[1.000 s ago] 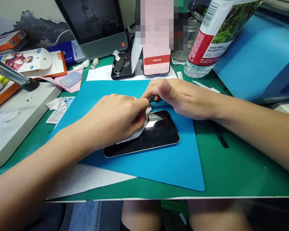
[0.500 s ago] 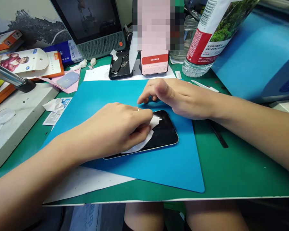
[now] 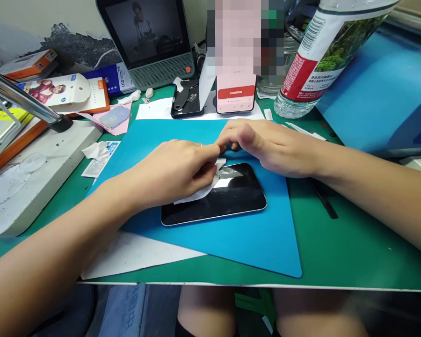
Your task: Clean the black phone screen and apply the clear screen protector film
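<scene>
Lying nearest on the green-topped table (image 3: 368,262), a thin white sheet of paper (image 3: 140,255) sticks out from under a smooth blue rectangular mat (image 3: 259,248). A black glass-faced phone with rounded corners and a pale edge (image 3: 238,199) lies flat on that mat, slightly askew. Off the mat to the right, a thin flat black strip (image 3: 326,202) shows below the right forearm (image 3: 372,182). The left hand (image 3: 182,164), wearing a ring (image 3: 201,145), has its thumb and fingers clamped on a thin white tissue (image 3: 208,187), which lies against the phone's upward face toward its far left part. Just beyond the phone, the right hand (image 3: 270,145) rests over the mat, its thumb apart from the bent fingers; whether its fingertips touch the left hand, I cannot tell. Beyond the mat stand a slim upright phone with a pink screen (image 3: 235,100), a clear plastic bottle with a red-and-white label (image 3: 312,70) to its right and, farthest back, a grey-based display with a dark screen (image 3: 150,42).
</scene>
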{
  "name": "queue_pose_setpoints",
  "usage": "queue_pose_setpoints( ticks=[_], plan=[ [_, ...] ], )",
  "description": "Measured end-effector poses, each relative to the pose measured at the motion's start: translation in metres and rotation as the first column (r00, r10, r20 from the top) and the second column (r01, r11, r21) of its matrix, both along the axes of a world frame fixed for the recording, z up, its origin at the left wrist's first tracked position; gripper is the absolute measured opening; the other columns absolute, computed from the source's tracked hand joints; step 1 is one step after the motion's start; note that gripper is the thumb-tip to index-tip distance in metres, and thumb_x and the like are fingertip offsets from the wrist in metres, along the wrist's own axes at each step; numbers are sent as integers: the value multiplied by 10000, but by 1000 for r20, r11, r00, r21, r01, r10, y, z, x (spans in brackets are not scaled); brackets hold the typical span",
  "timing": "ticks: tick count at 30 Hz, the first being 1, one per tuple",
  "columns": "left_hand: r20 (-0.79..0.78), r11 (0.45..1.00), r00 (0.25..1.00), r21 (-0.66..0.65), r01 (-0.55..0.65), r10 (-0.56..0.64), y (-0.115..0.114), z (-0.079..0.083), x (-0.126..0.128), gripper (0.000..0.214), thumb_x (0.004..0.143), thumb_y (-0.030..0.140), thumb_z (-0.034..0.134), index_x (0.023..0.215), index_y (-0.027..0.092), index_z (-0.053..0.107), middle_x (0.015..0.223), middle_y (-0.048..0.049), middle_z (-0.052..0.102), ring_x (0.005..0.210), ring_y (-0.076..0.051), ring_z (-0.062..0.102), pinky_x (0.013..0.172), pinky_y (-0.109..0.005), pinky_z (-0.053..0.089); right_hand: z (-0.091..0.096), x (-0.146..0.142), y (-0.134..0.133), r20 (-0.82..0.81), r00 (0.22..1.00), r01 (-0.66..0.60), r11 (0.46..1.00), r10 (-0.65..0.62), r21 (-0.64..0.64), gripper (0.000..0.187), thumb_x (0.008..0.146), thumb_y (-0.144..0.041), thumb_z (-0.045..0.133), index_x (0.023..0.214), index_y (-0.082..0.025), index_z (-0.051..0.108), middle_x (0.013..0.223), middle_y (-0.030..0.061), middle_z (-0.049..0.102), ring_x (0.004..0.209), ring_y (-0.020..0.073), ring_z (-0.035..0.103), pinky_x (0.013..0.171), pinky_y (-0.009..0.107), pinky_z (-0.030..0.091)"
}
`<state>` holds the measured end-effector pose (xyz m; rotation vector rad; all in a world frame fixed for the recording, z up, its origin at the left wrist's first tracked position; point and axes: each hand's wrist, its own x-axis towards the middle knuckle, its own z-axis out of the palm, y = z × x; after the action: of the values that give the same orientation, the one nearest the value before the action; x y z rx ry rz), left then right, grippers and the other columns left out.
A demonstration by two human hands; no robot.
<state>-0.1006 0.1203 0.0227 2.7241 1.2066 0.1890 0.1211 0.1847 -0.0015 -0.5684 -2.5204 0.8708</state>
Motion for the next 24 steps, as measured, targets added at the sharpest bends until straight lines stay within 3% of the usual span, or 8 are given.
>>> queue_pose_setpoints(
  ticks=[4, 10, 15, 19, 24],
  plan=[
    [9, 1000, 1000, 17, 21, -21, 1, -1, -6, 202, 935, 182, 537, 741, 220, 492, 605, 47, 505, 515, -117, 398, 539, -283, 290, 2, 1, 1, 71, 997, -13, 999, 10, 42, 777, 991, -798, 182, 959, -210, 688, 972, 66, 668, 900, 199, 590, 810, 335, 435],
    [39, 983, 984, -49, 175, -173, -7, 2, -3, 264, 980, 186, 552, 725, 214, 493, 626, 49, 503, 525, -109, 393, 528, -289, 276, 4, 2, 0, 56, 998, -48, 995, 43, 85, 700, 1046, -717, 245, 1026, -210, 727, 990, 62, 686, 947, 211, 608, 859, 348, 448],
    [79, 986, 987, -79, 149, -143, -3, 2, -7, 235, 986, 208, 571, 754, 213, 533, 601, 56, 483, 508, -104, 414, 522, -288, 282, 6, 3, 0, 114, 991, -87, 992, 77, 93, 539, 998, -658, 522, 1108, -182, 749, 1094, 102, 679, 1009, 260, 619, 909, 402, 451],
    [59, 991, 994, -90, 101, -95, 6, 5, -21, 298, 959, 229, 604, 686, 217, 485, 546, 71, 436, 466, -89, 383, 484, -281, 267, 9, 6, -4, 215, 971, -130, 985, 102, 116, 649, 845, -719, 693, 1235, -200, 703, 1195, 114, 622, 1111, 306, 575, 932, 438, 463],
    [82, 984, 990, -127, 123, -113, 6, 9, -27, 340, 964, 280, 643, 658, 217, 511, 516, 75, 426, 447, -91, 357, 464, -289, 253, 14, 10, -13, 286, 949, -177, 976, 135, 126, 760, 795, -766, 698, 1336, -236, 639, 1189, 98, 582, 1144, 320, 548, 929, 434, 468]
  ],
)
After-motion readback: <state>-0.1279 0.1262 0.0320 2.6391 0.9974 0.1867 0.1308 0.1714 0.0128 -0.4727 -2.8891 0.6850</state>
